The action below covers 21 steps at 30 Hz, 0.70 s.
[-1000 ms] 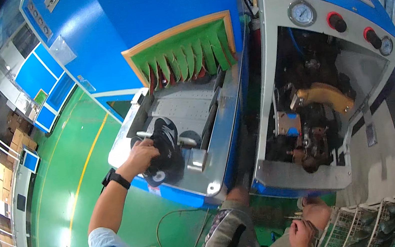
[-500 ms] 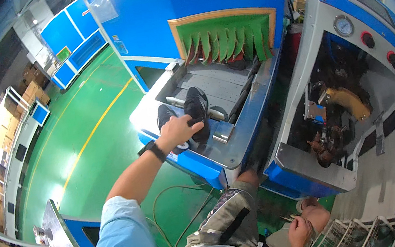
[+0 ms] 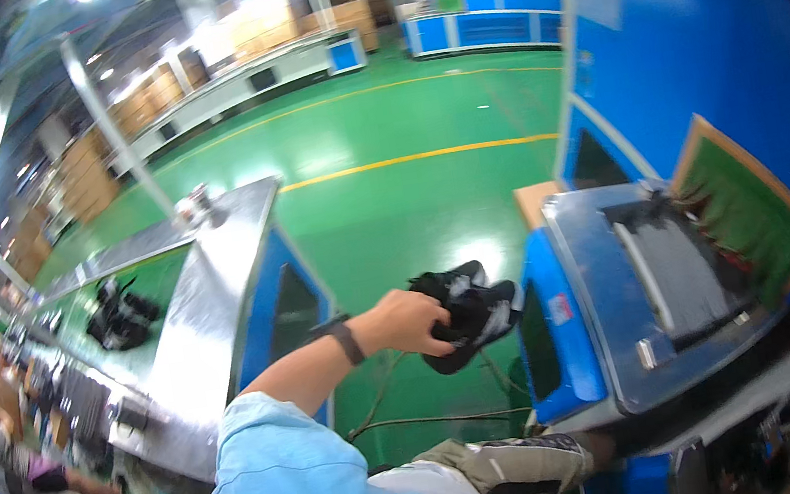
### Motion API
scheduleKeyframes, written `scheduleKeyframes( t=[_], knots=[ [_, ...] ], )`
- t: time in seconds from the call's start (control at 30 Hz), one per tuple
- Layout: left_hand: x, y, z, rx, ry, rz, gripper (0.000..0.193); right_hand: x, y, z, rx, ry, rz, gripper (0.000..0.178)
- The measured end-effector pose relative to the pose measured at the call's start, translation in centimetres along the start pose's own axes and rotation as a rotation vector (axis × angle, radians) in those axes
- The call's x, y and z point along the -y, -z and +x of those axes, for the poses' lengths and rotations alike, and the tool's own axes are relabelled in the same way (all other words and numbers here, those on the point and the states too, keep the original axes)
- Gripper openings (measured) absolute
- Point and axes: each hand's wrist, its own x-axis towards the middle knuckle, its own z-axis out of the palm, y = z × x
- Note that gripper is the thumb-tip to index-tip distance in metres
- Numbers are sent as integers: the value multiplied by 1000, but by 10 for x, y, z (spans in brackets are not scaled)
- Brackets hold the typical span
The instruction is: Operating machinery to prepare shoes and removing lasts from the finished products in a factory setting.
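Observation:
My left hand (image 3: 409, 323), with a dark band on its wrist, is closed on a pair of black shoes (image 3: 474, 322) with grey and white markings. The shoes hang side by side above the green floor, between the blue machine's feed bed and a metal-topped table. Fingers and thumb wrap the ankle openings, so part of the uppers is covered. My right hand is out of the picture.
The machine's feed bed (image 3: 593, 219), with a slatted conveyor (image 3: 678, 283) and a green strip curtain (image 3: 757, 196), stands at the right. At left is the metal table (image 3: 213, 318); more black shoes (image 3: 122, 314) lie beyond it. Hoses (image 3: 439, 419) cross the floor. Several people are at far left.
The shoes have been lifted off the machine's bed and carried left in my left hand. My view has turned left, and my right hand has left the picture.

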Motion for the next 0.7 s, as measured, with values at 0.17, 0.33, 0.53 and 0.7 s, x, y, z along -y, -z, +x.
scheduleKeyframes(
  t=[0.17, 0.33, 0.53, 0.7],
  knots=[
    [106, 70, -173, 84, 524, 241, 52, -65, -28, 8, 82, 42, -56, 15],
    [211, 120, -324, -309, 1032, 323, 50, -23, -22, 13, 140, 345, -234, 16],
    [378, 100, -363, -316, 1360, 701, 36, 21, 41, 16, 151, 119, -277, 23],
    [376, -27, -102, -369, 827, 135, 41, 32, 76, -10, -316, -730, 983, 17]
  ],
)
